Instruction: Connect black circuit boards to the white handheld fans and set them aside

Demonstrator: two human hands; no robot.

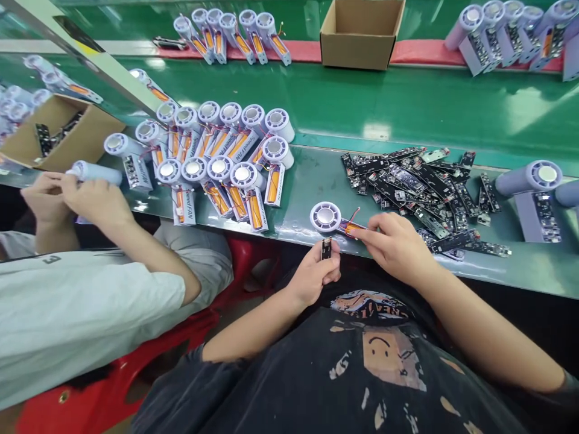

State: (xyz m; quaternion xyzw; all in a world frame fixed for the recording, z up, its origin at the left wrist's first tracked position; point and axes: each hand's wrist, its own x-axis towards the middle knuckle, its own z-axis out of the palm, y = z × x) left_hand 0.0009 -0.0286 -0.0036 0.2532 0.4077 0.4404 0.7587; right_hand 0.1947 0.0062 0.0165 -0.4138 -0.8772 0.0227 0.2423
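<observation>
My left hand [316, 272], low in front of my body, is closed around a small black circuit board [326, 248] that stands upright between thumb and fingers. Just up and to the right, my right hand [398, 246] pinches the handle end of a purple fan unit [325, 217]. The fan's round head lies toward the left at the table's front edge, and thin coloured wires stick up beside its orange part. My right fingertips partly cover the handle. Behind my right hand lies a heap of black circuit boards [407, 181].
Several fan units [219, 169] stand at the left on the green table [307, 175]. A co-worker's hands [76, 196] work at the far left near a box of boards [85, 141]. An empty carton [359, 48] sits behind; another fan [536, 193] stands right.
</observation>
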